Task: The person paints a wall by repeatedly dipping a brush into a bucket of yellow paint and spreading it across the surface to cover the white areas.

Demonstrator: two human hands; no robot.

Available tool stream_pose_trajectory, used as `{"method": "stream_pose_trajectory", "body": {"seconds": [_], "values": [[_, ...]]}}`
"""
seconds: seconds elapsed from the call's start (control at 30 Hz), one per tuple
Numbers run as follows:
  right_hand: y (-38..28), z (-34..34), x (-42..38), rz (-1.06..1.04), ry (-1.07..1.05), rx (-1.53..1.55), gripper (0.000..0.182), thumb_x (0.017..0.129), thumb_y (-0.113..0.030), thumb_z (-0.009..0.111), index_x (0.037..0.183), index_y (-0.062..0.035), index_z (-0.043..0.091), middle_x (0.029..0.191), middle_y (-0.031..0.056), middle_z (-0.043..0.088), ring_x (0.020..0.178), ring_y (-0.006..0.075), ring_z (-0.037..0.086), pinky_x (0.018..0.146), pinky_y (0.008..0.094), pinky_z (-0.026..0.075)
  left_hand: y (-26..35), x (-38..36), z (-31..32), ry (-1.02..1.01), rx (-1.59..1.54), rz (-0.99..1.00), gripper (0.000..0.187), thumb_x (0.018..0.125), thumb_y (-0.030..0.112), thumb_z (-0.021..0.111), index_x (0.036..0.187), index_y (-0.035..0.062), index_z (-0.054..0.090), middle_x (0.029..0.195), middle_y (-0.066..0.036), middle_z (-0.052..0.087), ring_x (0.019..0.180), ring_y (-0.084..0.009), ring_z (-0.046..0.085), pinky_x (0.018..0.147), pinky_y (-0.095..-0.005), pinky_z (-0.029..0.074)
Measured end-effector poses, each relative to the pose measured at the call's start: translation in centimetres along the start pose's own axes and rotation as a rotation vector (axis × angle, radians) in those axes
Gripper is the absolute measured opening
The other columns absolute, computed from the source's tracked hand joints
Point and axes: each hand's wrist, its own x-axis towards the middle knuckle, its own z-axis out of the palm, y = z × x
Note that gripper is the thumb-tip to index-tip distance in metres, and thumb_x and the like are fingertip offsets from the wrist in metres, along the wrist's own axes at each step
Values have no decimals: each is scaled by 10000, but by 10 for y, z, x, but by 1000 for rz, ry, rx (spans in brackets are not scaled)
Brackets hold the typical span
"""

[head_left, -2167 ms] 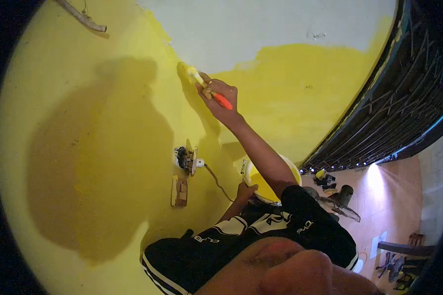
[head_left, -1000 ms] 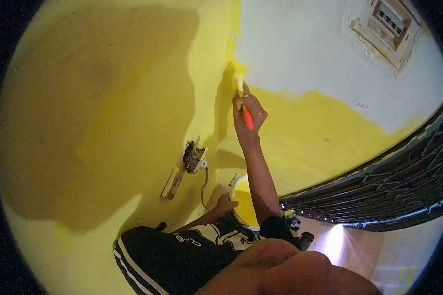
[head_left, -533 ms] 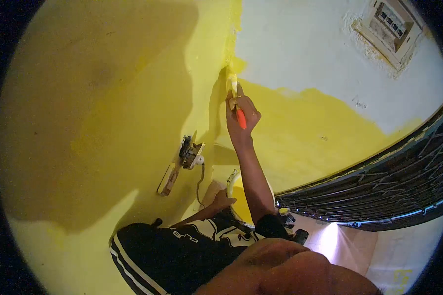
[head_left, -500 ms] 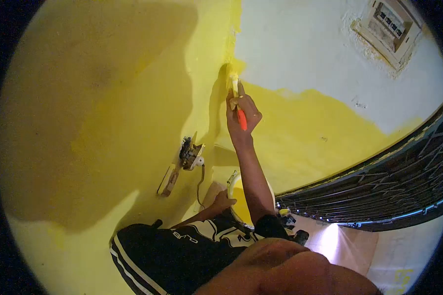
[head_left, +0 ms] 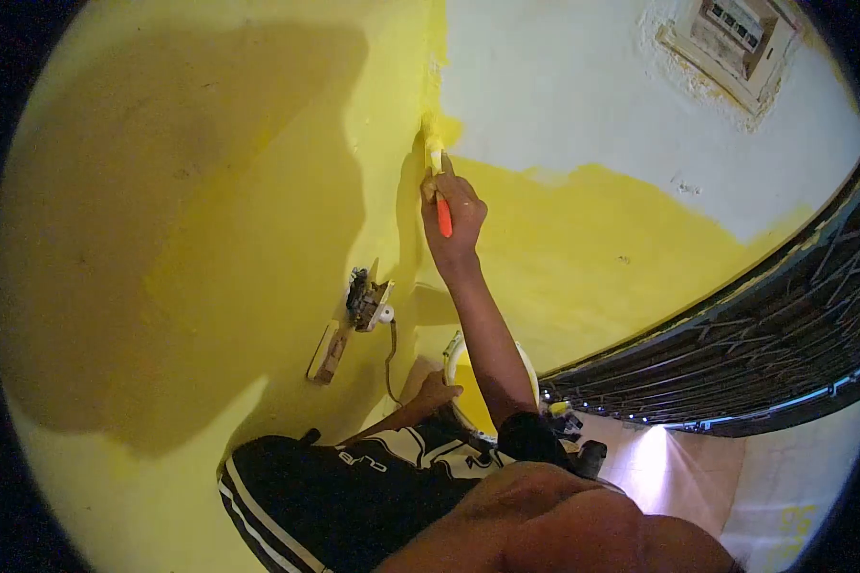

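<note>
My right hand (head_left: 457, 205) is closed round a paintbrush (head_left: 444, 218) with an orange-red handle, its paint-smeared head pressed to the wall at the corner. Fresh yellow paint surrounds the brush head, next to the unpainted white wall (head_left: 545, 86). Lower down, the fingers of my left hand (head_left: 437, 390) grip the rim of a white bucket (head_left: 527, 371) of yellow paint. My right forearm hides part of the bucket.
On the left yellow wall (head_left: 210, 239), an opened electrical socket (head_left: 368, 301) has a plug and a hanging cable (head_left: 390, 363). A recessed switch box (head_left: 736, 43) sits upper right. A dark folding metal gate (head_left: 736, 358) runs along the right, with a bright light patch on the floor (head_left: 698, 468).
The view has shifted slightly, so the wall appears a little further left. My right hand has moved the brush slightly upward along the corner. My left hand stays on the bucket.
</note>
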Motion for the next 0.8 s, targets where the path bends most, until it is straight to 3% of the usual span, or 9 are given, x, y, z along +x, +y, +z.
{"method": "stream_pose_trajectory", "body": {"seconds": [0.07,0.17,0.23,0.33,0.43,0.57,0.63,0.73,0.8], "values": [[-7,-2,5,44,-30,-28,218,662,108,628,636,-23,456,558,93,477,494,189,497,495,254,429,-3,5,2,-33,46,-14,441,632,186,641,1021,-10,568,882,-131,631,786,-213,607,716,-325,466],[-6,-1,15,-74,43,30,201,673,79,633,644,-31,467,577,100,497,502,188,508,496,265,428,5,-1,2,-65,-139,69,441,639,188,642,1025,-12,565,885,-131,629,779,-218,607,713,-322,466],[6,1,9,6,-192,-38,179,613,68,579,733,-55,528,666,119,564,627,283,574,559,351,463,25,-10,1,-60,-115,-154,432,646,186,636,1021,-18,565,883,-136,627,780,-225,606,712,-323,467],[-24,-6,15,125,-137,0,173,648,65,614,658,-42,480,606,103,514,533,233,512,507,294,428,-4,6,3,-99,-43,-77,430,649,183,632,1021,-21,567,884,-143,628,789,-230,611,712,-326,469],[-9,-1,13,-57,-90,-25,169,627,75,610,672,-38,492,607,107,511,540,249,506,504,306,423,14,-3,3,-60,-43,-79,428,646,179,631,1017,-25,568,887,-147,631,799,-236,616,711,-328,470],[-10,0,4,64,-191,-71,156,633,78,603,685,-34,507,613,110,516,544,254,511,501,312,419,10,-1,-2,-137,-46,-174,429,643,172,633,1016,-28,567,896,-148,632,804,-241,618,714,-329,469],[-7,0,7,-75,-90,3,206,600,90,574,737,-58,530,723,118,592,653,285,582,649,370,496,2,1,2,-41,-4,35,442,643,172,631,1031,-28,561,899,-145,633,806,-234,618,715,-328,468],[0,-13,12,69,-195,-54,181,615,88,574,727,-48,532,760,144,611,673,282,592,678,360,501,8,-3,2,-82,-37,-41,456,646,171,627,1052,-22,553,903,-147,632,812,-234,618,726,-329,469],[13,-23,5,19,-119,-8,188,613,105,584,705,-46,521,784,166,622,669,269,591,661,349,499,15,-9,-1,-112,-159,-42,465,648,173,625,1064,-21,547,908,-149,632,820,-235,617,741,-332,469]]}}
